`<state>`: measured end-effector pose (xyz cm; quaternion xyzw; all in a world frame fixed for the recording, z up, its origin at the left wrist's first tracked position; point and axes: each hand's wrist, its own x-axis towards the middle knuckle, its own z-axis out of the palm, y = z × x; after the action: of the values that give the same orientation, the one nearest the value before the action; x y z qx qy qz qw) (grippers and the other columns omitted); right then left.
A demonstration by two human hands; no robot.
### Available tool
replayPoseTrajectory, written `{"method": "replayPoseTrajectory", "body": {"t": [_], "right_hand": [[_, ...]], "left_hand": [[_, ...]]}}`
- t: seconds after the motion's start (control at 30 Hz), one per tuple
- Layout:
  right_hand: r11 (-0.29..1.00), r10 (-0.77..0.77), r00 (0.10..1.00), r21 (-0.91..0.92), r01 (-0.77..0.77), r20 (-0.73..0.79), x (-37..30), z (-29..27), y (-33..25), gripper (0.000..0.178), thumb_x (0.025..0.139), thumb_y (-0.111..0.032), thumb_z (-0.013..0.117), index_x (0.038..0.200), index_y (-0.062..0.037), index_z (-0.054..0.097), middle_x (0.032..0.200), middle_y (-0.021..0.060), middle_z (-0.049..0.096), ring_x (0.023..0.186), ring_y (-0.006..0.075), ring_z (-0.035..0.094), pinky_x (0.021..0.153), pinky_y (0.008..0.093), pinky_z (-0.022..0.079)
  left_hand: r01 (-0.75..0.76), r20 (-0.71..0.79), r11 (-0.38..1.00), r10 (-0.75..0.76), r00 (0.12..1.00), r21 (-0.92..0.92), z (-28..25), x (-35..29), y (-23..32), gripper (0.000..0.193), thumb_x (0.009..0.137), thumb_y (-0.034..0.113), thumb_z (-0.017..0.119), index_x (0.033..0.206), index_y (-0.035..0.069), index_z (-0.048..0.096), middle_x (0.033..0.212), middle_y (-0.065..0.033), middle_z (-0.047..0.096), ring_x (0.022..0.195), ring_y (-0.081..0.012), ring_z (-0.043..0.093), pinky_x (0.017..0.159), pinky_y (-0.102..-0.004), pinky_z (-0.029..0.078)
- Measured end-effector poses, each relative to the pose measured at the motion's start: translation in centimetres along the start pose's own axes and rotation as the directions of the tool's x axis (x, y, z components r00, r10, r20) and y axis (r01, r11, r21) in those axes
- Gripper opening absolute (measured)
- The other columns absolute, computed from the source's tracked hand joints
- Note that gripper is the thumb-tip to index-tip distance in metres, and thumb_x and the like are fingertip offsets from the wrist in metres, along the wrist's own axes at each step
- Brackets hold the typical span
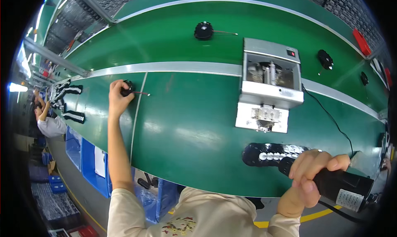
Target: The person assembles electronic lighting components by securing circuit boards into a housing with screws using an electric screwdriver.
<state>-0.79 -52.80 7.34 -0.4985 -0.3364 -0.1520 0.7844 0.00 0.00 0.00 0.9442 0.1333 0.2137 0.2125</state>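
Note:
My left hand (118, 97) is stretched far out over the left part of the green table, its fingers closed on a small round black part (129, 88). A thin red wire trails from that part to the right. At the lower right my right hand (309, 171) is wrapped around a black electric screwdriver (345, 188), with its nose pointing left. Beneath the nose lies a row of black round pieces with white discs (271, 155), partly covered by the hand. Beyond this row stands a silver screw feeder (271, 92) with an open top.
Behind the table runs a green conveyor belt (165, 34) carrying a black wired part (204, 31) and another black part (325, 59). Stacked black strips (73, 116) lie at far left, near a co-worker (50, 123). Blue bins (93, 166) stand below the table edge. A black cable (331, 115) crosses the right side.

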Motion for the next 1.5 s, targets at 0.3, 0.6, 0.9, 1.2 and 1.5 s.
{"method": "replayPoseTrajectory", "body": {"t": [0.3,0.6,0.9,1.2,1.5], "right_hand": [[0.992,0.126,0.991,0.021,-0.127,0.048,0.1,-0.9,-0.3,0.046,0.076,0.007,0.067,0.111,-0.0064,0.04,0.067,0.005,0.052,0.05,0.0153,0.051,0.053,0.0314,0.05],[0.99,0.141,0.99,0.026,-0.141,0.024,0.3,-0.3,-0.4,0.043,0.077,0.005,0.069,0.109,-0.0055,0.042,0.067,0.004,0.053,0.051,0.0137,0.051,0.054,0.0313,0.049],[0.99,0.136,0.983,0.032,-0.141,0.123,0.9,-1.7,-0.5,0.052,0.074,-0.003,0.077,0.113,-0.0069,0.042,0.067,0.0055,0.056,0.052,0.017,0.055,0.054,0.0322,0.05],[0.997,-0.01,0.995,0.083,0.001,0.097,2.7,-0.7,0.8,0.063,0.09,-0.03,0.064,0.139,-0.0105,0.029,0.075,0.0044,0.05,0.053,0.0153,0.051,0.052,0.0301,0.045],[0.998,0.05,0.998,-0.036,-0.048,0.04,5.7,1.7,2.6,0.053,0.089,-0.02,0.062,0.133,-0.0085,0.035,0.073,0.0047,0.048,0.051,0.0159,0.049,0.052,0.0318,0.043]], "left_hand": [[-0.402,0.412,0.702,0.688,0.598,-0.588,4.1,-8.4,21.0,0.025,0.063,0.004,0.078,0.081,0.007,0.061,0.112,-0.0113,0.052,0.109,-0.031,0.059,0.086,-0.0393,0.053],[-0.474,0.23,0.485,0.836,0.499,-0.735,9.5,-13.0,26.7,0.019,0.071,0.008,0.072,0.09,0.008,0.068,0.111,-0.0103,0.054,0.116,-0.0324,0.055,0.089,-0.0417,0.052],[-0.536,0.254,0.49,0.854,0.455,-0.687,9.5,-12.7,27.4,0.029,0.07,0.009,0.073,0.099,0.011,0.071,0.117,-0.0093,0.056,0.119,-0.0333,0.053,0.09,-0.0419,0.051],[-0.55,0.207,0.481,0.849,0.486,-0.683,10.9,-13.2,27.3,0.011,0.076,0.016,0.074,0.085,0.012,0.07,0.112,-0.0085,0.056,0.114,-0.0321,0.055,0.081,-0.0418,0.049],[-0.55,0.2,0.454,0.866,0.458,-0.701,11.2,-12.7,26.1,0.012,0.076,0.017,0.073,0.087,0.013,0.069,0.113,-0.0086,0.056,0.113,-0.0319,0.056,0.083,-0.0419,0.049]]}}
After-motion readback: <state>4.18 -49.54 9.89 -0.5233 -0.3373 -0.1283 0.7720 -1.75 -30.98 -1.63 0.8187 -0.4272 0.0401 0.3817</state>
